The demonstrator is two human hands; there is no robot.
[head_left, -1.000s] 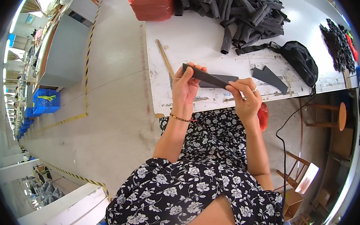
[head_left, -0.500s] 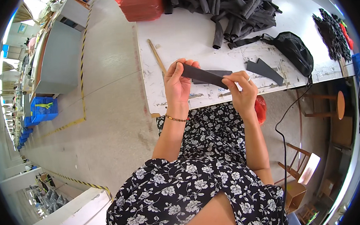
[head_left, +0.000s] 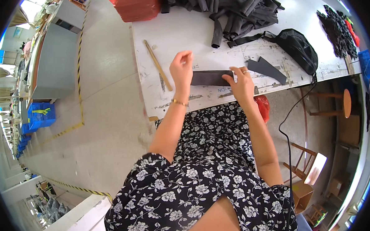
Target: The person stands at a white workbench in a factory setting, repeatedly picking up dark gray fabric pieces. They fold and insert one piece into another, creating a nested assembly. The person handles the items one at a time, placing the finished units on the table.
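Observation:
A dark grey fabric strip (head_left: 210,78) lies near the front edge of the white table (head_left: 181,36). My right hand (head_left: 243,85) has its thumb and fingers closed at the strip's right end. Beside the other end, my left hand (head_left: 182,71) is raised above the table. Its fingers curve loosely, a little blurred, with nothing visible in them. Further right lie flat dark cut pieces (head_left: 267,69), overlapping. A wooden stick (head_left: 157,64) rests left of my left hand.
Dark strips form a big heap (head_left: 238,8) at the back, beside a red wrapped bundle (head_left: 135,5). A black mesh bag (head_left: 297,51) lies right, near a hanging black cord (head_left: 284,132). Wooden stools (head_left: 309,167) stand below right; a blue crate (head_left: 42,115) is across the aisle.
The strip held up between both hands has come down to the table. My left hand has let go and moved up slightly; my right hand stays at the strip's right end.

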